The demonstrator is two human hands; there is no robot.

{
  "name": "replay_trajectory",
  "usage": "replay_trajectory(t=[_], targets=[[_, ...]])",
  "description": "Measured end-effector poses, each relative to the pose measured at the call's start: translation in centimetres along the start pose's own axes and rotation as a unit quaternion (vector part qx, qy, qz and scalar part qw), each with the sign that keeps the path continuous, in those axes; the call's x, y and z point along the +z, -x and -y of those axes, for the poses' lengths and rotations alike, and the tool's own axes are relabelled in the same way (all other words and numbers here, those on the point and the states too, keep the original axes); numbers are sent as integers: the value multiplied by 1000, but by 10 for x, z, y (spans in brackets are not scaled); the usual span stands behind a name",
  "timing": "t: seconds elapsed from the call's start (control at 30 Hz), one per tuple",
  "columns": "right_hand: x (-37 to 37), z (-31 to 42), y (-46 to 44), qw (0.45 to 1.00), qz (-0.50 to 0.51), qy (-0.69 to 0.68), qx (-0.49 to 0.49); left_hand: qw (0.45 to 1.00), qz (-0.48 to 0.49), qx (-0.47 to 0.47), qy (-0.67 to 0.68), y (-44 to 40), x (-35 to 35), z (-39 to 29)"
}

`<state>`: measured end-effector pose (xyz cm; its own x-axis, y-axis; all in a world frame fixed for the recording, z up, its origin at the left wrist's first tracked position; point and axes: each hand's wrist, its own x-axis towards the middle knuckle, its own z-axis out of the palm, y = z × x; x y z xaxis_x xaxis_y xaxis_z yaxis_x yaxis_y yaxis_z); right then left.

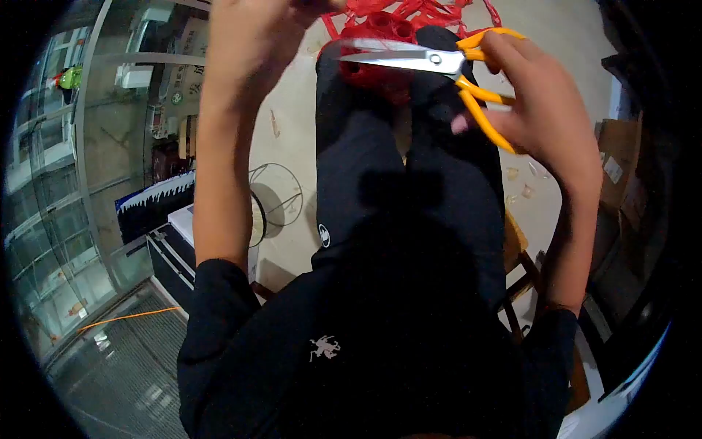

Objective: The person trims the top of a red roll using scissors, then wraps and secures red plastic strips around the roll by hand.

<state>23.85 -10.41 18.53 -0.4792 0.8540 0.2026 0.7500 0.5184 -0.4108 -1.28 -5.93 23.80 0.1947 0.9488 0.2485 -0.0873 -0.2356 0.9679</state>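
Observation:
My right hand [537, 102] holds a pair of scissors [436, 61] by its yellow handles. The scissors' blades point left and are parted a little, over a red bundle [380, 73] with round openings at my knees. More red strips [424, 9] spread beyond the bundle at the top edge. My left hand [259, 29] is raised at the top, left of the blade tips. Its fingers run toward the upper edge and are mostly cut off, so what they hold, if anything, is hidden.
Glass panels [110, 102] stand on the left, with a black case [170, 267] near them. A round wire frame [281, 194] is on the floor beside my left knee. A cardboard box [620, 157] stands at the right.

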Motion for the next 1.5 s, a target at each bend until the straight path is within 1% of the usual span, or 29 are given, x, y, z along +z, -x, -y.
replay_trajectory(t=[0.1, 0.17, 0.2, 0.23, 0.27, 0.3, 0.37, 0.4, 0.47, 0.53, 0.57, 0.63, 0.67, 0.7, 0.77, 0.8, 0.83, 0.9, 0.93, 0.97, 1.0, 1.03, 1.07, 1.2, 1.27, 1.3, 1.33, 1.43, 1.5], targets=[[-6, -13, 21, 999, -38, 19, -30, 994, -73, 61, -59, 4, 9, -25], [-8, -23, 34, 996, 32, -87, 15, 989, -107, 73, -72, 2, 1, -37], [-12, -20, 35, 989, 57, -119, 64, 986, -129, 72, -80, 3, -2, -40], [-12, -23, 38, 990, 56, -118, 61, 977, -165, 88, -102, 3, -6, -42], [-8, -31, 45, 979, 67, -158, 108, 966, -202, 103, -124, 2, -11, -44], [-3, -40, 54, 964, 80, -197, 157, 979, -110, 108, -135, 1, -39, -52], [9, -59, 68, 955, 74, -223, 181, 983, -20, 113, -144, 2, -51, -57], [15, -67, 73, 944, 68, -249, 206, 957, -120, 132, -228, 4, -42, -56], [24, -76, 82, 934, 59, -281, 212, 913, -220, 148, -310, 8, -39, -61], [26, -77, 82, 923, 47, -313, 219, 925, -95, 106, -352, 12, -52, -74], [25, -77, 82, 914, 55, -329, 233, 893, -25, 87, -442, 12, -78, -66], [23, -76, 81, 904, 63, -342, 248, 792, 122, 86, -593, 9, -110, -56], [23, -76, 79, 903, 54, -345, 249, 680, 234, 89, -689, 17, -113, -49], [24, -75, 77, 902, 48, -349, 249, 679, 233, 89, -690, 20, -112, -49], [29, -71, 73, 906, 31, -341, 250, 670, 421, -85, -605, 25, -111, -52], [30, -69, 71, 908, 12, -331, 257, 712, 393, -169, -557, 29, -98, -61], [27, -58, 65, 908, 11, -332, 256, 712, 393, -169, -558, 29, -100, -62], [20, -32, 50, 976, -42, -128, 171, 868, 236, -93, -426, 30, -102, -61], [21, -29, 46, 988, -80, -78, 110, 917, 152, -113, -350, 28, -97, -60], [19, -24, 41, 988, -81, -79, 108, 917, 150, -112, -351, 24, -88, -57], [15, -18, 35, 994, -72, -41, 76, 957, 125, -77, -249, 18, -81, -51], [12, -14, 32, 997, -62, -1, 45, 979, 119, -61, -152, 13, -76, -44], [11, -12, 31, 997, -63, 2, 46, 991, 118, -45, -53, 9, -71, -38], [8, -13, 34, 996, -55, -18, 73, 988, 137, -69, 4, 9, -61, -42], [7, -13, 37, 994, -56, -26, 88, 963, 124, -174, -164, 7, -75, -35], [6, -13, 38, 995, -51, -34, 79, 963, 121, -175, -166, 6, -67, -41], [8, -12, 38, 996, -47, -43, 70, 900, 143, -198, -362, 5, -53, -53], [10, -11, 34, 998, -50, 8, 49, 782, 203, -175, -563, 13, -52, -52], [12, -11, 32, 998, -46, 11, 48, 668, 266, 74, -691, 25, -62, -35]])
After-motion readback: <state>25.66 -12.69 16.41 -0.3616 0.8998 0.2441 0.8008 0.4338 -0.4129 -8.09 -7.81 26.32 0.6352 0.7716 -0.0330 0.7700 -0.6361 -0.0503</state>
